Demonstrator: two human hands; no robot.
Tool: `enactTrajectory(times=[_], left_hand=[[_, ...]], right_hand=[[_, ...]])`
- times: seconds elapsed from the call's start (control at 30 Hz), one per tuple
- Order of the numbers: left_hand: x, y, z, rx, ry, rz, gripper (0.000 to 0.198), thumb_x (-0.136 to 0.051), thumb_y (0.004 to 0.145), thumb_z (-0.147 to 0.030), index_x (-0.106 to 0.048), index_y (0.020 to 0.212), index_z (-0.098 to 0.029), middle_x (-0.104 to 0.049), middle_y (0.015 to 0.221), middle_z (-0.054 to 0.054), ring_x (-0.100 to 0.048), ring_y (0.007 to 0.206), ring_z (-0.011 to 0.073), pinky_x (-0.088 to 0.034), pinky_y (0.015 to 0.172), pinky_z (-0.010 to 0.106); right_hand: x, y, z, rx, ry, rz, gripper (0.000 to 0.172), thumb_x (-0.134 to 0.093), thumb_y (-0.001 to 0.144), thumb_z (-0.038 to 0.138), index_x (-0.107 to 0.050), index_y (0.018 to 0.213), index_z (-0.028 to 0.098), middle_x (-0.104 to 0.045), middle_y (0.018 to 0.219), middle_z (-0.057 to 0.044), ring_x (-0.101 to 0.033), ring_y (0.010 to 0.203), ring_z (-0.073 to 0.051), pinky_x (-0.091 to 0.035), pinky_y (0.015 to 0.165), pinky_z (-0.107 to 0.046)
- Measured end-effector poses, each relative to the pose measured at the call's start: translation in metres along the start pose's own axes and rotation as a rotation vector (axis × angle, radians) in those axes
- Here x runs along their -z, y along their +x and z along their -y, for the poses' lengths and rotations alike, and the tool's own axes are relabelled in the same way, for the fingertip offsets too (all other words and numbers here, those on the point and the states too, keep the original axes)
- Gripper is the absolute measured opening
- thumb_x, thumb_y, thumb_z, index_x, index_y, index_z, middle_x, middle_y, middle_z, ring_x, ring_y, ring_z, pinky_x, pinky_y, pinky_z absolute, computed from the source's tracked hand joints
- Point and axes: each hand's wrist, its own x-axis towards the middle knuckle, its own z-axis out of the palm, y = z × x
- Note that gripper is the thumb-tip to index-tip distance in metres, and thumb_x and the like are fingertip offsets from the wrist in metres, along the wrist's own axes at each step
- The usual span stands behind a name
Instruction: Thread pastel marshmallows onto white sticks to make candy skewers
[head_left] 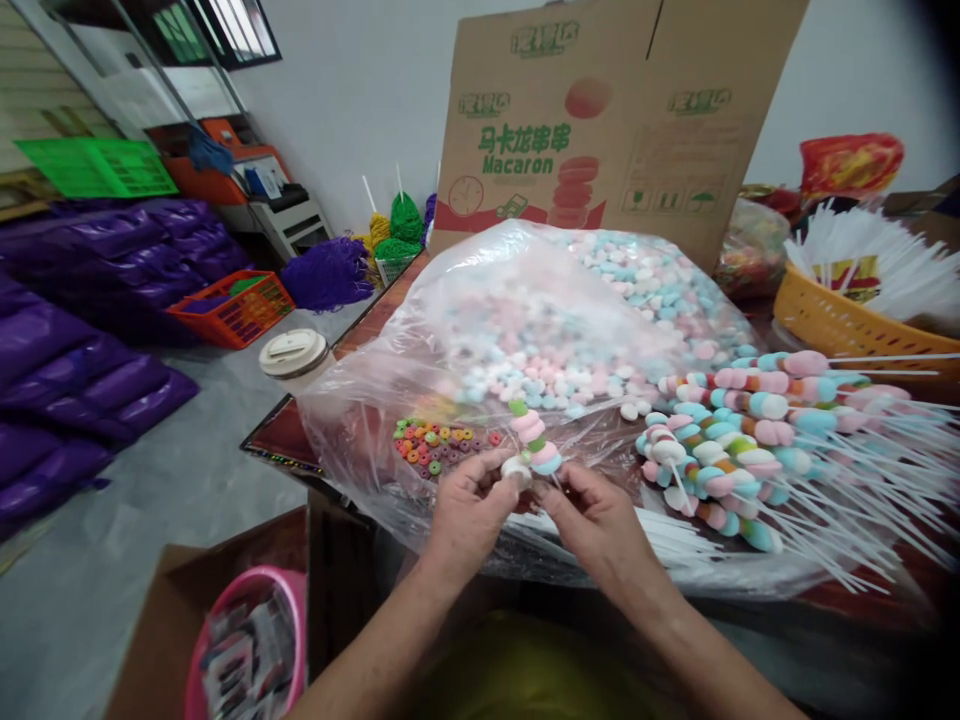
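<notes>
A partly threaded marshmallow skewer (529, 428) stands tilted between my two hands, with pink and blue marshmallows and green rings on it. My right hand (600, 515) pinches its lower end near the blue marshmallow. In the fingers of my left hand (471, 505) is a white marshmallow (516, 467), close beside the skewer; a small ring seems to be with it. Colourful cereal rings (439, 445) lie loose just left of the hands. Behind is a big plastic bag of pastel marshmallows (525, 375). White sticks (675, 537) lie beside my right wrist.
Finished skewers (735, 455) are piled at the right, sticks pointing outward. A yellow basket (862, 320) of white sticks stands behind them. A tall cardboard box (600, 120) backs the table. Lower left, a pink tub (300, 610) holds packets; a lidded container (292, 352) stands by the table edge.
</notes>
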Motion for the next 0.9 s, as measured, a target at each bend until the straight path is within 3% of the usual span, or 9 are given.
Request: enactTrajectory(times=[0.07, 0.17, 0.27, 0.33, 0.5, 0.63, 0.9], left_hand=[[-0.002, -0.004, -0.001, -0.009, 0.002, 0.048, 0.034, -0.069, 0.063, -0.026, -0.066, 0.095, -0.013, -0.068, 0.074, 0.003, -0.059, 0.058, 0.011, -0.052, 0.059, 0.025], [-0.001, -0.007, -0.001, 0.0, 0.0, 0.099, 0.037, -0.072, 0.059, -0.021, -0.067, 0.095, -0.013, -0.068, 0.078, 0.004, -0.061, 0.066, 0.0131, -0.052, 0.067, 0.026], [0.005, -0.003, 0.0, 0.033, -0.012, 0.022, 0.034, -0.072, 0.057, -0.02, -0.066, 0.09, -0.012, -0.068, 0.073, 0.004, -0.062, 0.062, 0.0142, -0.052, 0.063, 0.028], [0.011, 0.003, 0.001, 0.056, -0.044, -0.06, 0.032, -0.071, 0.058, -0.022, -0.065, 0.087, -0.011, -0.066, 0.068, 0.003, -0.062, 0.057, 0.0148, -0.053, 0.057, 0.029], [0.022, 0.013, 0.0, 0.002, -0.105, -0.143, 0.025, -0.07, 0.056, -0.021, -0.063, 0.078, -0.012, -0.063, 0.065, 0.0, -0.06, 0.056, 0.0121, -0.052, 0.056, 0.026], [0.02, 0.012, -0.001, -0.051, -0.011, -0.152, 0.021, -0.065, 0.058, -0.016, -0.063, 0.078, -0.013, -0.063, 0.066, -0.001, -0.058, 0.059, 0.0102, -0.05, 0.055, 0.022], [0.02, 0.005, 0.007, -0.231, 0.264, -0.182, 0.021, -0.058, 0.063, -0.012, -0.065, 0.082, -0.015, -0.063, 0.069, -0.001, -0.055, 0.06, 0.0096, -0.046, 0.056, 0.019]], right_hand=[[-0.006, 0.003, -0.006, 0.028, -0.023, -0.04, 0.022, -0.056, 0.076, 0.036, -0.055, 0.07, 0.015, -0.049, 0.061, 0.003, -0.042, 0.057, -0.009, -0.035, 0.053, -0.021], [-0.013, 0.007, -0.01, -0.001, 0.027, -0.031, 0.023, -0.051, 0.079, 0.038, -0.052, 0.071, 0.017, -0.044, 0.055, 0.005, -0.036, 0.047, -0.007, -0.031, 0.046, -0.02], [-0.007, 0.003, -0.005, 0.016, -0.017, 0.005, 0.025, -0.047, 0.082, 0.04, -0.049, 0.07, 0.018, -0.037, 0.05, 0.007, -0.031, 0.043, -0.007, -0.028, 0.043, -0.02], [0.004, -0.006, 0.0, 0.054, -0.165, 0.045, 0.028, -0.042, 0.085, 0.039, -0.046, 0.066, 0.018, -0.036, 0.05, 0.006, -0.033, 0.045, -0.008, -0.028, 0.045, -0.02], [0.025, -0.037, 0.001, 0.244, -0.584, 0.119, 0.025, -0.039, 0.087, 0.029, -0.048, 0.066, 0.018, -0.048, 0.057, 0.002, -0.043, 0.053, -0.01, -0.033, 0.053, -0.021], [0.021, -0.043, -0.006, 0.252, -0.699, 0.083, 0.025, -0.036, 0.088, 0.029, -0.053, 0.073, 0.019, -0.055, 0.061, 0.0, -0.049, 0.056, -0.012, -0.035, 0.055, -0.023], [0.013, -0.04, -0.007, 0.239, -0.831, 0.077, 0.027, -0.033, 0.088, 0.028, -0.052, 0.07, 0.02, -0.056, 0.057, -0.001, -0.049, 0.051, -0.014, -0.032, 0.051, -0.026]])
